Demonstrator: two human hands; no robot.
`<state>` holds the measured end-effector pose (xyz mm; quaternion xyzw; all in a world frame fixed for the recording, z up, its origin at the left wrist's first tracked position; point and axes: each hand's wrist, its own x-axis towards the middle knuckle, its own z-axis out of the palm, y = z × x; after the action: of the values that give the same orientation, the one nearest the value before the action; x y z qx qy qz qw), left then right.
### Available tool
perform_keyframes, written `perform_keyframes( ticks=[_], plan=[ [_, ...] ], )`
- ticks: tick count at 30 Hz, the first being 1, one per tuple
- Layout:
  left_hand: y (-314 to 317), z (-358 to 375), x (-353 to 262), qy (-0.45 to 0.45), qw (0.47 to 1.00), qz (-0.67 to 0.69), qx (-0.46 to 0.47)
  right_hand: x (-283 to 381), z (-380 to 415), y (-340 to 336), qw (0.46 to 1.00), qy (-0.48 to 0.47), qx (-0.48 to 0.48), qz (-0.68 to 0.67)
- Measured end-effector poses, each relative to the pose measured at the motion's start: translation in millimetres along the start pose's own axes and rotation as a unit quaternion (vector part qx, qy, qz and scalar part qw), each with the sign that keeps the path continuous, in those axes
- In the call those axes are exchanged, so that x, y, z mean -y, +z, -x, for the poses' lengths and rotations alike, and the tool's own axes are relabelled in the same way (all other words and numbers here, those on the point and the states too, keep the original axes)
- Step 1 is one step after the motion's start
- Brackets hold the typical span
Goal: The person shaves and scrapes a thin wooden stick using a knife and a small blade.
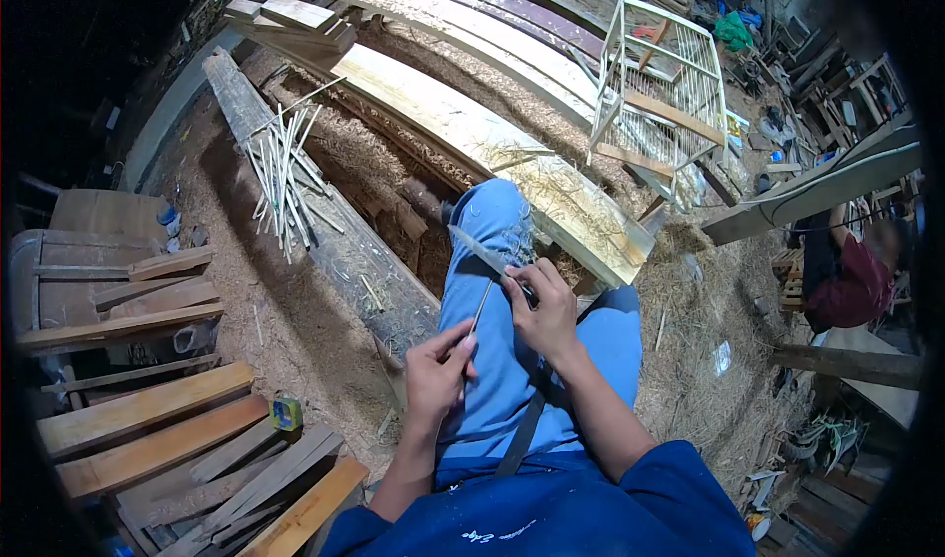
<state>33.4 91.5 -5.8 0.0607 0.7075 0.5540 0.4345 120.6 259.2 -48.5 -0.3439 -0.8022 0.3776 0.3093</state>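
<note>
My left hand (pixel 440 368) is closed round a thin stick (pixel 481 306), which points up and away from me over my blue-trousered leg. In my right hand (pixel 541 306) is a knife (pixel 476 250) with a pale blade and a dark handle; the blade points up and to the left, across my knee. The upper end of the stick reaches close to the knife near my right fingers. Whether they touch is too small to tell. A pile of thin pale sticks (pixel 285 178) lies on a weathered plank (pixel 354 262) at the left.
A slatted wooden frame (pixel 669 114) stands on long boards (pixel 443 104) ahead. Cut wood pieces (pixel 148 409) and a yellow-green tape measure (pixel 285 413) are at the lower left. Shavings cover the floor (pixel 699 360). A person in a dark red shirt (pixel 858 281) is at the far right.
</note>
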Motion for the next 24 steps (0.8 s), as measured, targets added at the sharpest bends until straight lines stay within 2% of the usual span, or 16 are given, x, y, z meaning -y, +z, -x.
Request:
perform_keyframes(
  ticks=[5,7,11,15,17,24],
  plan=[
    [18.8,-45.9,-17.2,0.046,0.999,-0.022,-0.007,15.3,10.3,-5.6,0.998,-0.039,0.028,-0.038],
    [20.1,-57.1,-21.9,0.062,0.998,-0.021,0.018,16.8,9.7,-6.6,0.998,-0.032,0.036,-0.027],
    [23.1,-56.0,-9.6,0.095,0.995,-0.015,-0.001,18.6,8.5,-7.0,0.999,-0.024,0.030,0.001],
    [22.2,-44.6,-8.9,0.068,0.997,-0.029,-0.015,16.1,10.3,-5.8,0.998,-0.050,0.025,0.022],
    [19.1,-40.3,-5.5,0.094,0.995,-0.022,-0.005,13.8,10.5,-3.2,0.998,-0.051,0.021,0.024],
    [13.7,-33.0,3.0,0.102,0.994,-0.039,-0.030,13.4,12.8,1.2,0.997,-0.063,0.027,0.044]
  ],
)
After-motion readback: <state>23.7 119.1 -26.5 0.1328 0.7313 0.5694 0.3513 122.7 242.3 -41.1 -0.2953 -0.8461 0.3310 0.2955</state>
